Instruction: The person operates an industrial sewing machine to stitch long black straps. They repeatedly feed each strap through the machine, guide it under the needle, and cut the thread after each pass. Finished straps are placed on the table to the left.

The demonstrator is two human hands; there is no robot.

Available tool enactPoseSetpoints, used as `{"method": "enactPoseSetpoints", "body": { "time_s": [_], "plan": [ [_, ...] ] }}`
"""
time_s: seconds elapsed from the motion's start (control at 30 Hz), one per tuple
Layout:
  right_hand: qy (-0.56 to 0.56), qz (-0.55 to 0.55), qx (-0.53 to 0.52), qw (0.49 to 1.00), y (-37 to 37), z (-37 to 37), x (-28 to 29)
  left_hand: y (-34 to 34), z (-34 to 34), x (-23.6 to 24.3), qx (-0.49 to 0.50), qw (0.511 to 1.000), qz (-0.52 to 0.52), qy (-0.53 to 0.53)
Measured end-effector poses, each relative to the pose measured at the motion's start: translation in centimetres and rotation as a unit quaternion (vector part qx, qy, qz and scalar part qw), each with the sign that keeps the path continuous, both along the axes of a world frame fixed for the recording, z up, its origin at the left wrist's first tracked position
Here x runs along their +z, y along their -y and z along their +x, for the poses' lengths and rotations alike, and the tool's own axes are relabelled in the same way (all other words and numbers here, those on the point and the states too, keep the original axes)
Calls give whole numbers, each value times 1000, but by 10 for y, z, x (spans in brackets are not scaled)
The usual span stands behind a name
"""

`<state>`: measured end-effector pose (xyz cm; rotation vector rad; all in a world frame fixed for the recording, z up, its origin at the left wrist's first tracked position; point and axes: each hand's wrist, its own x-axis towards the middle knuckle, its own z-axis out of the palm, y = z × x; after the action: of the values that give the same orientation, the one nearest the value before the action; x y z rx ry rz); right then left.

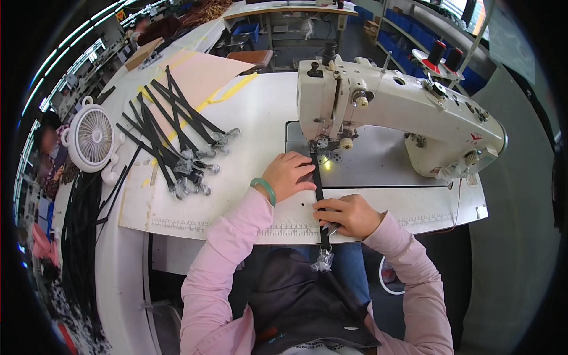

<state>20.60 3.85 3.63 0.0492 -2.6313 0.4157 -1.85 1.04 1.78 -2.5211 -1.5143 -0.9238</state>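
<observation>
A black strap (317, 183) runs from under the sewing machine's needle area (319, 145) down over the table's front edge, with a plastic-wrapped metal fitting (322, 260) at its hanging end. My left hand (287, 177) lies beside the needle, fingers extended and apart, tips resting on the strap's left side. My right hand (349, 213) curls over the strap lower down, gripping it; a small silver metal piece shows under those fingers, too hidden to name. To the left, several loose black straps (168, 136) with wrapped fittings lie crisscrossed on the white table (266, 106).
A white fan (92, 133) stands at the left, above long hanging black strips (80, 236). Pink sheeting (207, 71) lies behind the straps. Thread cones (436, 52) stand behind the machine, near blue bins (402, 44). A co-worker (50, 148) is at the far left.
</observation>
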Motion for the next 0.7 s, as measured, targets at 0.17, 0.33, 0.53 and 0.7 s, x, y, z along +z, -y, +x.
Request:
{"method": "enactPoseSetpoints", "body": {
  "time_s": [0.17,0.33,0.53,0.7],
  "plan": [
    [1,-4,8,1000,1,1,2,-1,-1,0,5,1000,-5,-7],
    [-18,6,26,999,5,5,-2,-1,-1,-1,6,1000,-6,-12],
    [-1,-19,44,999,5,12,-1,-2,-2,-4,3,1000,3,-10],
    [-10,-14,5,1000,2,11,-3,-2,-2,-5,1,1000,4,-15]
  ]
}}
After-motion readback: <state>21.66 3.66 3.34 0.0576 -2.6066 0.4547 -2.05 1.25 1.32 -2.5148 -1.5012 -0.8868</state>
